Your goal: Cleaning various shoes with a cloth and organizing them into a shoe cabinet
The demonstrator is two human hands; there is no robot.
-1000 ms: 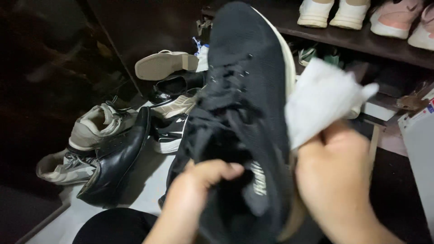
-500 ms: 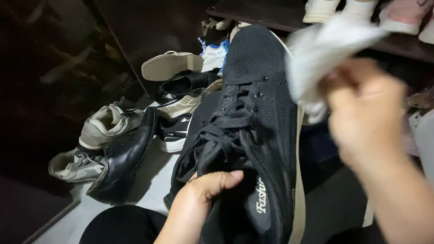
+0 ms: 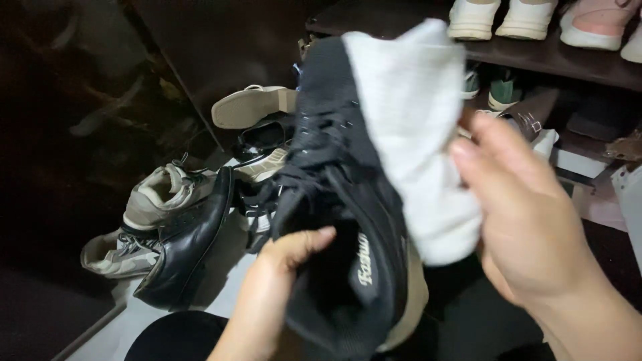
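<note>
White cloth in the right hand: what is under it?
The white cloth lies over the toe and side of the black sneaker that the left hand holds. The covered part cannot be seen; laces and heel show.

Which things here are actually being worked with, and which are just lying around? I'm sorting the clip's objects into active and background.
In hand:
- black mesh sneaker, gripped by the left hand
- white cloth, pressed on the sneaker by the right hand

Lying about:
- black leather shoe on the floor
- grey sneakers beside it
- beige heeled shoe
- white shoes on the shelf
</note>
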